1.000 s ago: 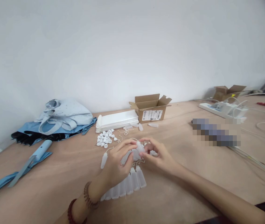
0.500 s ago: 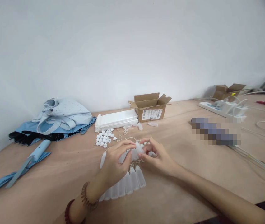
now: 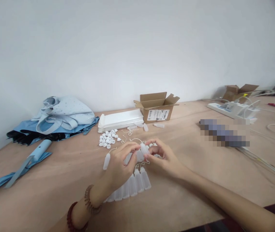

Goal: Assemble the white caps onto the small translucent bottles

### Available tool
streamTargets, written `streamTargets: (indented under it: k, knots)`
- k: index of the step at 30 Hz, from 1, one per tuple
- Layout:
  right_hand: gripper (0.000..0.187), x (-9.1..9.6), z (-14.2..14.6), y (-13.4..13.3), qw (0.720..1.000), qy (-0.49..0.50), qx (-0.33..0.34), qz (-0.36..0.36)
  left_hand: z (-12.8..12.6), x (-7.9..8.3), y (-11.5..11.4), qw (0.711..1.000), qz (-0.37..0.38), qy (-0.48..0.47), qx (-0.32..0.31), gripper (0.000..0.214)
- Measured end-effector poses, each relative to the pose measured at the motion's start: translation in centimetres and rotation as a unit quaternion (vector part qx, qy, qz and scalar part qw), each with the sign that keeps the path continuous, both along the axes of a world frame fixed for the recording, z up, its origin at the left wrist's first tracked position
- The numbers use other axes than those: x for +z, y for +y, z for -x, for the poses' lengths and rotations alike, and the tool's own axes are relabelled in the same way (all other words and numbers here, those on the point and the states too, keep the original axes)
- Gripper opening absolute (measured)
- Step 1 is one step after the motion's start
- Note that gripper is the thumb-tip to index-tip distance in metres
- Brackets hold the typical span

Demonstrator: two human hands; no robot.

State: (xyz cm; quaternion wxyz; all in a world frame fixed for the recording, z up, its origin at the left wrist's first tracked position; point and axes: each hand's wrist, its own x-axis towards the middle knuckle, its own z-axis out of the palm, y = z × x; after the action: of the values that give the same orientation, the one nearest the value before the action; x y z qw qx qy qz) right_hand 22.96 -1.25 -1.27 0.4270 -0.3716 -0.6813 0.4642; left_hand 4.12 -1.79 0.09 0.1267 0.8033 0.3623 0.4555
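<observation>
A small translucent plastic bottle [image 3: 144, 149], with a thin cord at its neck, is tilted between my two hands above the table. My right hand [image 3: 164, 158] grips its body between thumb and curled fingers. On its other side, my left hand [image 3: 121, 162] has curled fingers, with the fingertips at the bottle's neck; the exact contact is hard to see. Under and in front of my hands lies a row of similar bottles [image 3: 138, 182] with corded necks, partly hidden by my left hand. One more bottle [image 3: 106, 161] lies left of that hand.
White caps [image 3: 108, 137] lie in a pile beyond my left hand. Behind them are a stack of white packets [image 3: 120, 119] and an open cardboard box [image 3: 158, 112]. A folded blue umbrella [image 3: 39, 153] and pale bag [image 3: 65, 112] lie left; a power strip [image 3: 234, 111] with cables lies right.
The view has tilted slightly, so the table's things appear a little higher. The bottle stays between my hands, its neck now leaning more to the left. The hands have barely moved.
</observation>
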Motion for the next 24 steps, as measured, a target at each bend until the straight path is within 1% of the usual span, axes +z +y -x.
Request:
streamTargets:
  k: [3,6,10,13,17,20,24]
  knots:
    - [0.033,-0.03,0.01,-0.04,1.000,0.011,0.003,0.017,-0.16,-0.20,-0.18,1.000,0.017,-0.007,0.015,0.024]
    - [0.032,-0.09,-0.01,0.04,0.999,0.033,0.014,0.032,-0.24,-0.29,-0.28,1.000,0.021,-0.008,0.014,0.026]
    - [0.033,0.02,0.03,0.20,0.993,0.089,0.037,0.064,-0.09,-0.15,-0.26,1.000,-0.014,0.019,0.011,0.026]
    - [0.034,0.30,0.08,0.21,0.985,0.137,0.060,0.090,-0.04,-0.11,-0.31,0.999,-0.042,0.031,-0.006,0.030]
    - [0.034,0.70,0.04,0.16,0.977,0.162,0.077,0.112,-0.17,-0.14,-0.43,0.997,-0.057,0.039,-0.020,0.032]
    - [0.033,0.82,-0.05,0.21,0.975,0.167,0.085,0.119,-0.21,-0.03,-0.43,0.998,-0.045,0.026,-0.017,0.030]
    - [0.030,0.60,-0.07,0.36,0.966,0.191,0.111,0.135,-0.27,0.19,-0.48,1.000,0.021,-0.012,-0.006,0.026]
